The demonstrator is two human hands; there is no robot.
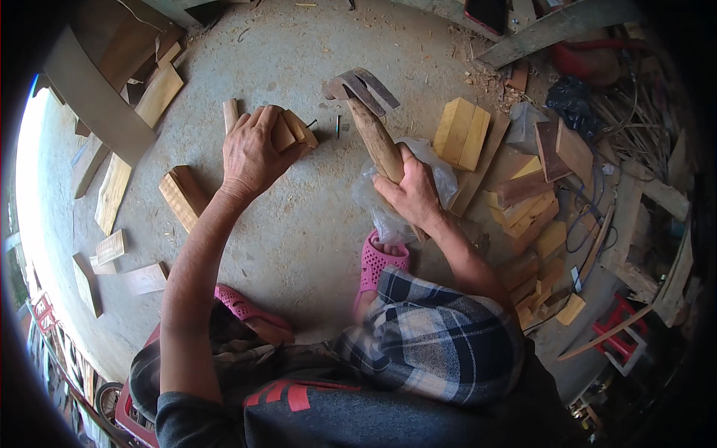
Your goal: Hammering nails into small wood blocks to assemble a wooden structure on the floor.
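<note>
My left hand point(254, 149) is wrapped over small wooden blocks point(301, 128) that are pressed together low over the floor. A dark nail point(312, 122) sticks out from their right end. Just beyond my fingers shows a narrow wood end point(230, 114); I cannot tell whether it joins the held blocks. A second nail point(337, 128) is on the concrete to the right. In my right hand point(413, 190) is a claw hammer point(376, 142), gripped by its wooden handle, its metal head raised to the right of the blocks. Behind that hand lies a clear plastic bag point(447, 178).
Cut wood blocks point(461, 134) and a pile of offcuts point(534, 213) line the right side. Long boards point(116, 190) lie at the left, with a single block point(184, 198) near my left forearm. My feet are in pink clogs point(373, 265). A phone point(485, 15) rests at the top right.
</note>
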